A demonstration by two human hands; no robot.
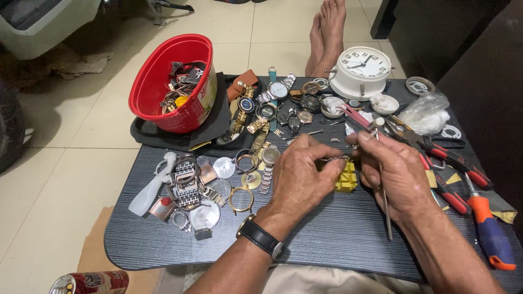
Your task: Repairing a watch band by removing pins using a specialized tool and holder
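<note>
My left hand pinches a small metal watch part over a yellow plastic holder block on the low dark table. My right hand grips a thin metal tool, its shaft running down past the palm, its tip meeting the part. A dark strap watch sits on my left wrist. Loose watch cases, rings and bracelet pieces lie left of my hands.
A red tub of parts stands back left on a black cloth. Several wristwatches lie behind. A white alarm clock, red-handled pliers, an orange and blue screwdriver, a plastic bag and a white squeeze bottle surround the spot.
</note>
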